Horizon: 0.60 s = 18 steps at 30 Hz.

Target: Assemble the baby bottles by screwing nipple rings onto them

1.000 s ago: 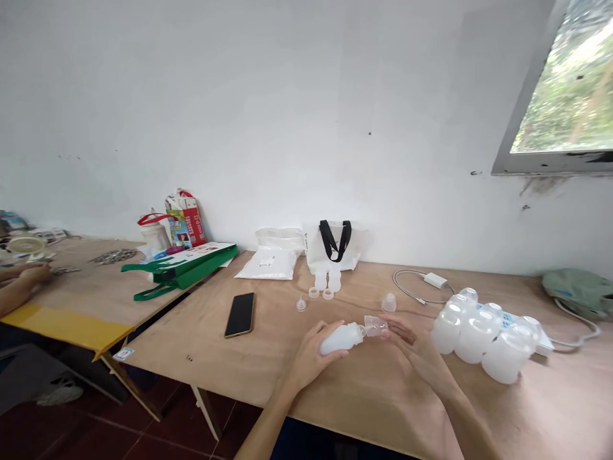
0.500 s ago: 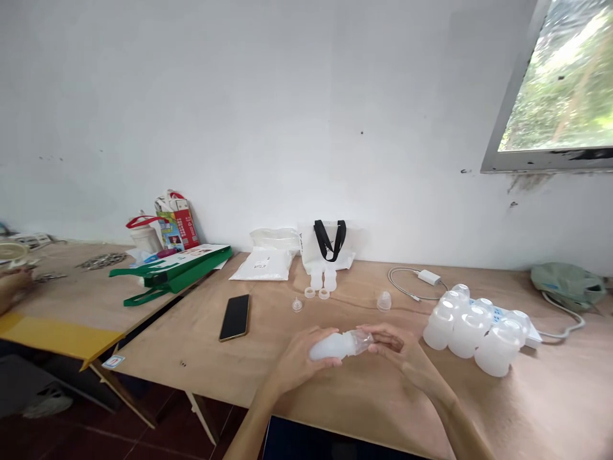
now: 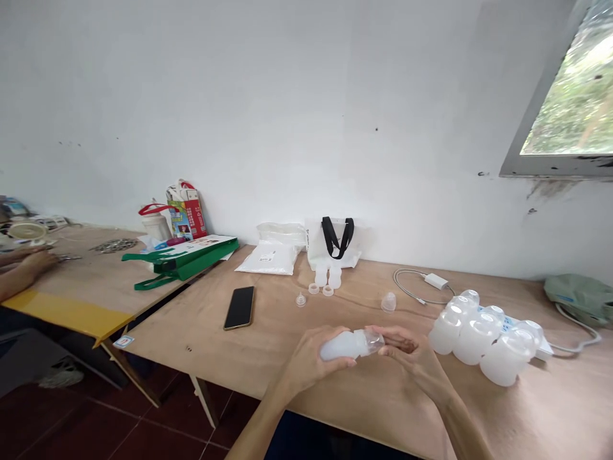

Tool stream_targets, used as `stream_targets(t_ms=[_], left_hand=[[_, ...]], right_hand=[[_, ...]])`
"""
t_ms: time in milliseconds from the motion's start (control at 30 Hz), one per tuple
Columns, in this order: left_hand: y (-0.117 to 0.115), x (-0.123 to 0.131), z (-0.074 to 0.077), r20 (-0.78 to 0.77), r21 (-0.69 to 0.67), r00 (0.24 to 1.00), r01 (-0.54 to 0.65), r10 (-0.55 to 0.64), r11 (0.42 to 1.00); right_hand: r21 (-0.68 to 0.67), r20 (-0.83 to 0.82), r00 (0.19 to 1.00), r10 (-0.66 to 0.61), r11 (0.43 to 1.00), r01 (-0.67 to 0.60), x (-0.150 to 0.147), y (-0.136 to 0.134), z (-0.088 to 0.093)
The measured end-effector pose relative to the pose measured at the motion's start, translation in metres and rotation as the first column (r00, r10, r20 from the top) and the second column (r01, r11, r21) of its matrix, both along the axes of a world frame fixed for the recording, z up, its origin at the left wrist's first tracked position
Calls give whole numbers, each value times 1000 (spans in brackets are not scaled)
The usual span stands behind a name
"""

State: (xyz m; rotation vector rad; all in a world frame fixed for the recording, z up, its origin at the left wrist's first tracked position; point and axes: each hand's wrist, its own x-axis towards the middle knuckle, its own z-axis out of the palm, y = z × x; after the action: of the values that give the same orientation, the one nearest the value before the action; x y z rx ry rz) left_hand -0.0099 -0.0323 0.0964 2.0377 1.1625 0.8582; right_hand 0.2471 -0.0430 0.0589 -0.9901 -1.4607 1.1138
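Observation:
My left hand (image 3: 313, 358) is wrapped round the frosted white body of a baby bottle (image 3: 341, 345), which lies tilted on its side just above the table. At the bottle's right end is a clear cap (image 3: 374, 340). My right hand (image 3: 407, 354) has its fingers and thumb on that cap, pinching it. Farther back on the table are a nipple (image 3: 300, 299), two white rings (image 3: 313, 289), two small frosted bottles (image 3: 321, 276) and a loose clear cap (image 3: 388, 302).
Several capped bottles (image 3: 507, 358) stand at the right beside a white cable (image 3: 400, 275). A phone (image 3: 239, 308) lies left, near a white packet (image 3: 271, 257) and a green bag (image 3: 191, 265). Another person's hands (image 3: 36, 265) are at the left table.
The view has turned a little to the left, so things sit farther right. The cap now looks straighter on the bottle, with both hands still on it.

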Motion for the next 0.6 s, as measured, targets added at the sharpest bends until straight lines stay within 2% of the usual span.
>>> stream_targets(t_ms=[100, 200, 300, 400, 467, 600], left_hand=[[1, 6, -9, 72, -3, 991, 113, -112, 994], [2, 13, -21, 104, -65, 989, 116, -109, 991], [7, 16, -37, 82, -114, 981, 183, -174, 977], [16, 13, -55, -48, -155, 977, 196, -205, 968], [24, 9, -66, -167, -129, 961, 201, -222, 971], [35, 4, -79, -316, 6, 919, 250, -236, 968]], right_hand=[[19, 46, 999, -16, 1000, 15, 1, -2, 3], [63, 113, 993, -35, 998, 28, -2, -3, 4], [146, 229, 964, -136, 984, 104, -3, -2, 4], [265, 384, 857, -344, 930, 254, 2, -2, 5], [321, 439, 767, -468, 879, 353, 12, -3, 7], [291, 520, 644, -561, 825, 484, 48, -11, 15]])
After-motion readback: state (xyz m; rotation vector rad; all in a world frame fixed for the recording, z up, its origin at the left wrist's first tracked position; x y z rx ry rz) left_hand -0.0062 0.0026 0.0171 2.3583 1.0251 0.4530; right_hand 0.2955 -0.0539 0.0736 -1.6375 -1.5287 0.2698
